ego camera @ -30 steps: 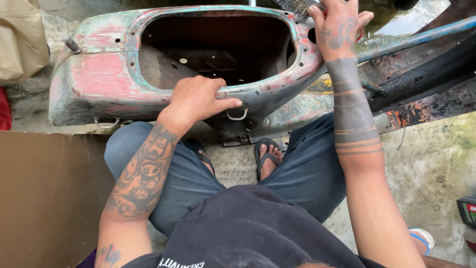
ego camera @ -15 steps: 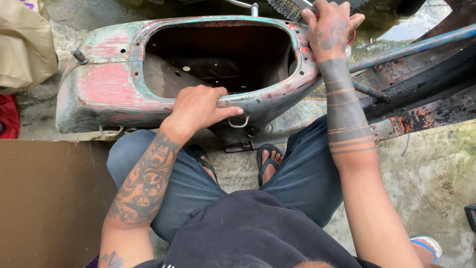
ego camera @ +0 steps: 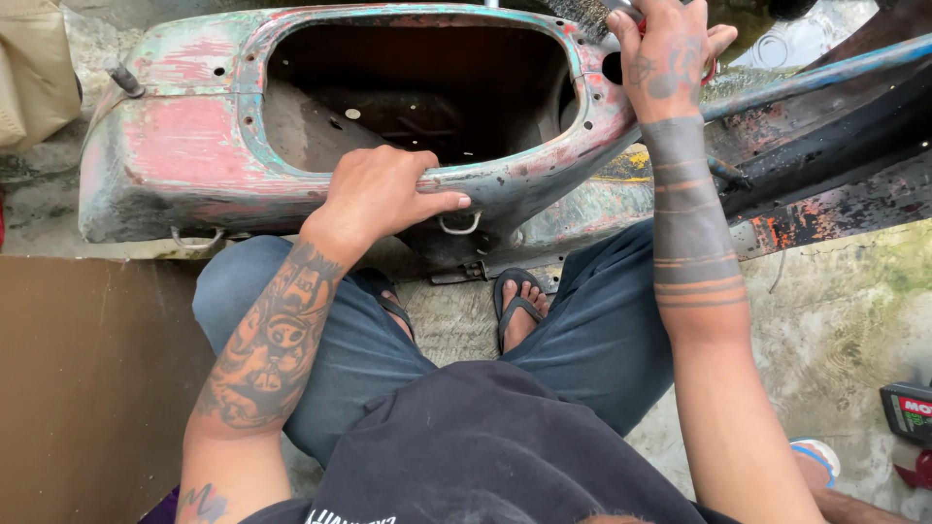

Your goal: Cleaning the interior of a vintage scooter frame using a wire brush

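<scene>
Head view: a seated person looks down over their knees at an old scooter body shell (ego camera: 194,165) lying on the concrete floor (ego camera: 845,320).
Shell: worn red and teal paint, a large open cavity on top, its near rim just beyond the person's knees.
Left hand (ego camera: 379,194): lies palm down on the near rim of the opening, fingers curled over the edge into the cavity, thumb stretched out along the rim to the right.
Right hand (ego camera: 670,58): closed around a dark-handled wire brush (ego camera: 592,15) at the shell's far right end; bristles show at the top edge, most of the tool is hidden by the fist.
Frame tube (ego camera: 815,78): a blue-grey bar runs from behind the right hand out to the right.
Rusted panel (ego camera: 835,184): dark, flaking, just below the tube.
Legs: blue jeans, one foot in a black flip-flop (ego camera: 519,306) between the knees.
Cardboard (ego camera: 87,388): brown sheet on the floor at the person's left.
</scene>
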